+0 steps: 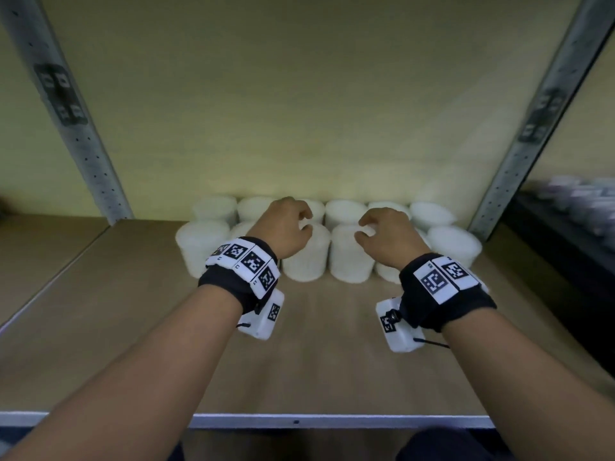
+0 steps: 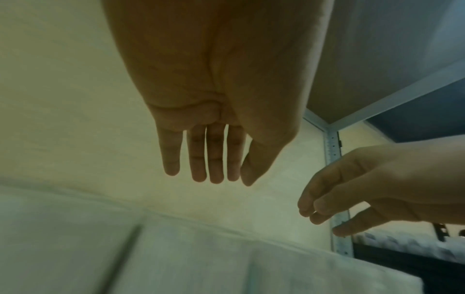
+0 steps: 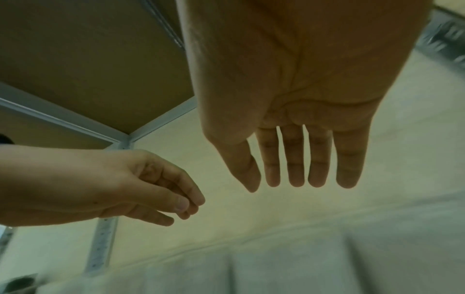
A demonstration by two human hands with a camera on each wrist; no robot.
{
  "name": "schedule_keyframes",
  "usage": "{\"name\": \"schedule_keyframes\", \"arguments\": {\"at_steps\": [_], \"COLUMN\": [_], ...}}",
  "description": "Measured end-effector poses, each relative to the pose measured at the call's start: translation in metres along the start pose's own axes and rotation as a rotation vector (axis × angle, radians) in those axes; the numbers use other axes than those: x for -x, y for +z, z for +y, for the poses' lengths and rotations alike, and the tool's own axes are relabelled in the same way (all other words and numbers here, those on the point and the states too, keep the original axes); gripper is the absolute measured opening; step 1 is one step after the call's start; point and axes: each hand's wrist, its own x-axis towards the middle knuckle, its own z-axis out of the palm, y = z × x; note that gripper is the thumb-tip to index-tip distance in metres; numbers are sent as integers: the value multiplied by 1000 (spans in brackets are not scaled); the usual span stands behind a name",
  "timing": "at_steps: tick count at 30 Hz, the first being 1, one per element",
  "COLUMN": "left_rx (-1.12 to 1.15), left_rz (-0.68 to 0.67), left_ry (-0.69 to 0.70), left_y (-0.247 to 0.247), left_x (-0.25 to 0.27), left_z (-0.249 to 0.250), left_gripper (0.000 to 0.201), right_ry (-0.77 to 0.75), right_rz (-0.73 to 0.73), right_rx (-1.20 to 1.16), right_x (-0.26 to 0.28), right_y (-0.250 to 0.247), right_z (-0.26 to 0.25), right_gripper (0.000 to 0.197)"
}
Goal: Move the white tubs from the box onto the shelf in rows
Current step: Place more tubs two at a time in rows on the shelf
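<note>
Several white tubs stand in two rows at the back of the wooden shelf (image 1: 299, 361): a back row (image 1: 344, 212) against the wall and a front row (image 1: 349, 257). My left hand (image 1: 299, 224) hovers over a front-row tub (image 1: 307, 261), its fingers loose and empty. My right hand (image 1: 366, 229) hovers over the tub beside it, also empty. In the left wrist view the left hand (image 2: 206, 169) hangs with straight fingers above the tubs (image 2: 176, 258). In the right wrist view the right hand (image 3: 302, 175) does the same above the tubs (image 3: 327, 264). The box is out of view.
Grey perforated metal uprights (image 1: 83, 138) (image 1: 532, 128) frame the bay on both sides. The front half of the board is bare wood down to its metal front edge (image 1: 332, 420). A dark neighbouring shelf (image 1: 582, 227) at the right carries blurred small items.
</note>
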Motion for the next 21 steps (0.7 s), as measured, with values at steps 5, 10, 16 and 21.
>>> {"name": "schedule_keyframes", "arguments": {"at_steps": [5, 10, 16, 21], "left_rx": [39, 36, -92, -99], "left_rz": [-72, -154, -223, -190], "left_ry": [90, 107, 124, 112], "left_y": [40, 80, 120, 133], "left_x": [-20, -42, -53, -56], "left_z": [56, 93, 113, 115], "left_gripper": [35, 45, 53, 50], "right_ry": [107, 233, 301, 283], "right_rz": [15, 22, -74, -58], "right_rx": [103, 149, 263, 277], "right_x": [5, 3, -3, -5], "right_y": [-41, -64, -63, -60], "right_z": [57, 103, 130, 134], "right_gripper": [36, 35, 43, 41]}}
